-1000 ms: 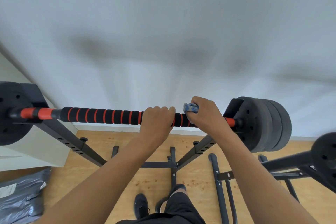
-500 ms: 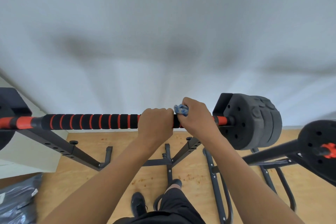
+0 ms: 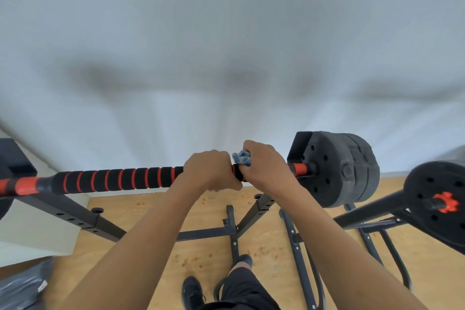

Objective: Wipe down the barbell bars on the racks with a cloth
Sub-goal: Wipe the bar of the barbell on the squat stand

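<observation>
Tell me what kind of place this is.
Probably a small gym or home workout room: a barbell on a rack, weight plates on its end, and a second barbell at right.

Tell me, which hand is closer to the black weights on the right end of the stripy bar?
Right. The right hand, holding the blue cloth on the bar, is near those weights; the left hand grips the bar beyond it, farther from them.
</observation>
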Action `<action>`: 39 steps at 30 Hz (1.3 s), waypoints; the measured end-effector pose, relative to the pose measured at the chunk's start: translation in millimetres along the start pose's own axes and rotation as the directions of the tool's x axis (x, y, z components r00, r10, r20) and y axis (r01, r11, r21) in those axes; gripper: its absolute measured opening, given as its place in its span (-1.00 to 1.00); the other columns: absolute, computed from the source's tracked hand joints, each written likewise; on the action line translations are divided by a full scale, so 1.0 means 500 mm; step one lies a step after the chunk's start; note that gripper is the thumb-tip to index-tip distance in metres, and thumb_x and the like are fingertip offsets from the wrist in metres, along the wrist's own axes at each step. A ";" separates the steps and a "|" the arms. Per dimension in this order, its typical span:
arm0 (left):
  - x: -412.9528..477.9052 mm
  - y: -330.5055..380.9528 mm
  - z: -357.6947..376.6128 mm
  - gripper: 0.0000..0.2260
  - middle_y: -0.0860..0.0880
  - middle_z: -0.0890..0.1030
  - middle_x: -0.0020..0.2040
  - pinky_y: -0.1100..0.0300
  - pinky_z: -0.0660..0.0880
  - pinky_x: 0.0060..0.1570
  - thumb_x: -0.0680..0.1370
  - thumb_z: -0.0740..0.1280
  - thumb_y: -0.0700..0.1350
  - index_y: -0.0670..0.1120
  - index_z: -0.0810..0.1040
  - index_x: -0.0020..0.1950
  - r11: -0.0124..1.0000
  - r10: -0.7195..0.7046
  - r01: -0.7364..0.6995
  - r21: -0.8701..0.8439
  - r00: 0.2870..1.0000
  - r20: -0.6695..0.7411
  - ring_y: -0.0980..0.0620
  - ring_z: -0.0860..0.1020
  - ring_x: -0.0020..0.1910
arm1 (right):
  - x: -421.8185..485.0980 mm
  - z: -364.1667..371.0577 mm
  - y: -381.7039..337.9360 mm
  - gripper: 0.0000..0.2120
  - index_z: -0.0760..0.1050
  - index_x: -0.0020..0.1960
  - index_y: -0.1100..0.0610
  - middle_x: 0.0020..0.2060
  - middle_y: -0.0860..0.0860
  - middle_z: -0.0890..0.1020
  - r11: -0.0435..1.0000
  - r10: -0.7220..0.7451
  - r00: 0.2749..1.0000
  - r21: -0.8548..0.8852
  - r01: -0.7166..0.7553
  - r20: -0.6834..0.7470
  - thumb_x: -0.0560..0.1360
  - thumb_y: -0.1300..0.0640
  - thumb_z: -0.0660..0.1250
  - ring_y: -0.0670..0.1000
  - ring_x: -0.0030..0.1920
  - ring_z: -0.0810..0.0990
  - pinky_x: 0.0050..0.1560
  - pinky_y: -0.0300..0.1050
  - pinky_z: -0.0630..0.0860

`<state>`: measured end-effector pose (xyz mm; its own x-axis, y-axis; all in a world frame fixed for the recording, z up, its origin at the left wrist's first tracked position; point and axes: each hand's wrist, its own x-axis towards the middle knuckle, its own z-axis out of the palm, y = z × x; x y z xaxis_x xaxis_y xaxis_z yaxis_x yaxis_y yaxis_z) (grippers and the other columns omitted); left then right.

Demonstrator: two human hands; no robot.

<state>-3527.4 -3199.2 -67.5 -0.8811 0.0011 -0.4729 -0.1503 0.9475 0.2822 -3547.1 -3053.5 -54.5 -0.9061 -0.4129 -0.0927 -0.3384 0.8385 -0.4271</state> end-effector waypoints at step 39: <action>-0.019 -0.034 0.088 -0.68 0.03 0.31 -0.47 0.17 0.26 -0.38 0.48 0.48 -0.07 -0.07 0.35 -0.28 0.913 0.296 -0.056 0.404 0.772 -0.562 0.02 0.34 -0.51 | 0.034 -0.003 0.003 -0.78 0.46 -0.12 0.15 -0.29 0.03 0.56 0.996 0.001 0.998 -0.087 0.004 0.057 0.59 0.01 0.28 0.12 -0.22 0.59 -0.17 0.05 0.55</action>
<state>-3496.8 -3201.3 -104.6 -0.9770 0.1013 0.1879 0.0930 0.9943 -0.0527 -3563.1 -3058.8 -55.5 -0.8904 -0.4316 -0.1448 -0.3625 0.8646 -0.3480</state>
